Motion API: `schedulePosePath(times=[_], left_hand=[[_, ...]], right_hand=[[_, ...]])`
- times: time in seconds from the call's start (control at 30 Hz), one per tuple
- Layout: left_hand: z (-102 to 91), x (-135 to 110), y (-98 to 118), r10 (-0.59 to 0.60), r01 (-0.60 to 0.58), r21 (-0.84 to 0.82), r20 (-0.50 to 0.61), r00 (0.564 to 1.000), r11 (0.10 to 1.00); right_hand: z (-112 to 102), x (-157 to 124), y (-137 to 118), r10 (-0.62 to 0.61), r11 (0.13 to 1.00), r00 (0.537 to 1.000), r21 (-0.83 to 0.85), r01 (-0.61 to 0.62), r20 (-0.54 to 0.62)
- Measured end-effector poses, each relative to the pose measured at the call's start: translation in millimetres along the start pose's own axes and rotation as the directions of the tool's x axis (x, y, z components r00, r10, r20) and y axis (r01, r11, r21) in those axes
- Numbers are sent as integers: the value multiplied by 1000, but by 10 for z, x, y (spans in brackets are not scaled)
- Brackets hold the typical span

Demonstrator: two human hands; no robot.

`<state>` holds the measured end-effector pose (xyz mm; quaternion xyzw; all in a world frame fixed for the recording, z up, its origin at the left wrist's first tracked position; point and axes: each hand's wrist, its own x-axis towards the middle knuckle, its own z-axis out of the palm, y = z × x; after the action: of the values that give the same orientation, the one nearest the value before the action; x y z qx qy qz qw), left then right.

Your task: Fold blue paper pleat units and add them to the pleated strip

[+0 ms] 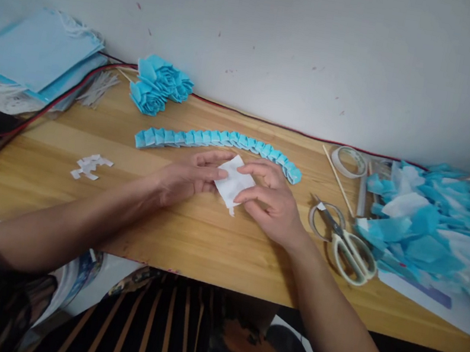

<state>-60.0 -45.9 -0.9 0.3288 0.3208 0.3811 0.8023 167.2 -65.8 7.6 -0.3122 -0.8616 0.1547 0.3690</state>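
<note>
Striped garment (160,326) nearest; left hand (185,180), right hand (274,205) both pinching white sheet (231,182); blue folded strip (213,139) beyond.

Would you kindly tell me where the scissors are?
In the head view, the scissors lie right of the right hand, beside the blue-and-white pile.

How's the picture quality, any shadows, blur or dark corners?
Head view: soft light, no strong glare, a shadow below the left forearm; head view: upper right corner turns dark; head view: the blue and white pile smears toward the right edge, the white paper square looks clearer.
</note>
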Motion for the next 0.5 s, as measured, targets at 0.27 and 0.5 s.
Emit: schedulePosePath(times=[0.27,0.5], left_hand=[[29,-14,-1,55,-54,56,-33,998,997],[61,-19,41,83,-82,20,-99,992,996]], right_hand=[[-72,-19,-55,62,998,997,24,-61,-36],[-111,-8,-111,8,996,998,-86,-14,-65]])
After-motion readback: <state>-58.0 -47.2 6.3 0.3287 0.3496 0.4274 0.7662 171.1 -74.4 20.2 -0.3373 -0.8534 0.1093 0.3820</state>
